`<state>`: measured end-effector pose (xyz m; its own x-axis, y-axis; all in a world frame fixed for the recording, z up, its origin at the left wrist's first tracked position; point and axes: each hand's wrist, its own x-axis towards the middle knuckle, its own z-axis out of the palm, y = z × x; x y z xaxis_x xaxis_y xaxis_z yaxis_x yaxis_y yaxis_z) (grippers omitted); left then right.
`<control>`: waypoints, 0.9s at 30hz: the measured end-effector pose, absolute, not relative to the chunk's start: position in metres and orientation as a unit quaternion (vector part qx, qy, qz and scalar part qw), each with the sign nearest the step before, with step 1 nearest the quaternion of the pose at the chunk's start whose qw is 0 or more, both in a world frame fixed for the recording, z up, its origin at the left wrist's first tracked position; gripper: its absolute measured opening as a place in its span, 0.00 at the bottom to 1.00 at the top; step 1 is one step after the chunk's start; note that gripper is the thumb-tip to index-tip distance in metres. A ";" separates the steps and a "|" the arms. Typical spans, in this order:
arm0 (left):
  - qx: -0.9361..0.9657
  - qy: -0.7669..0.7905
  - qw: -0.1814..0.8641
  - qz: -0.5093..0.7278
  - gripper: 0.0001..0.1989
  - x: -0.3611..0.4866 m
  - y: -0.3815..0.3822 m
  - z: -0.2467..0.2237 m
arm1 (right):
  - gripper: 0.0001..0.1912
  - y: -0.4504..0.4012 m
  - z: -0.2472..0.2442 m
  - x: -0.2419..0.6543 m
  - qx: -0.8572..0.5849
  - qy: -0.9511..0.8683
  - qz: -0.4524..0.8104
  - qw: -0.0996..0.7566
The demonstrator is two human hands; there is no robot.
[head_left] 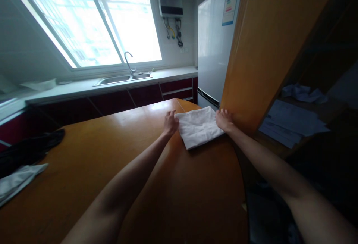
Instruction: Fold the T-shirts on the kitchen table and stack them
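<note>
A folded white cloth (200, 127) lies on the wooden table (117, 150), near its rounded far right end. My left hand (170, 123) is closed on the cloth's left edge, close to its far left corner. At the opposite side, my right hand (223, 119) has its fingers curled on the right edge, beside the wooden panel. The cloth looks fairly flat, with small wrinkles, and its near corner points toward me.
A wooden panel (260, 38) rises right of the table, with papers (291, 122) on a shelf beyond. Black fabric (30, 149) and another white cloth (19, 180) lie at the table's left. Behind are a sink (117, 80) and a fridge (214, 46).
</note>
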<state>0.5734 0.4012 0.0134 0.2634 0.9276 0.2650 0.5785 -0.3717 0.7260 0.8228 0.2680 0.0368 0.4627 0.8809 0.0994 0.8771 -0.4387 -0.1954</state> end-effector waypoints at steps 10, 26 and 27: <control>0.905 0.401 0.084 0.116 0.33 0.610 0.389 -0.010 | 0.32 0.354 -0.011 0.825 -0.795 -0.589 0.078 0.124; 0.899 0.415 0.092 0.107 0.34 0.617 0.392 -0.003 | 0.31 0.279 -0.006 0.836 -0.786 -0.599 0.054 0.142; 0.896 0.419 0.101 0.111 0.34 0.616 0.392 0.001 | 0.30 0.274 -0.002 0.833 -0.787 -0.597 0.046 0.151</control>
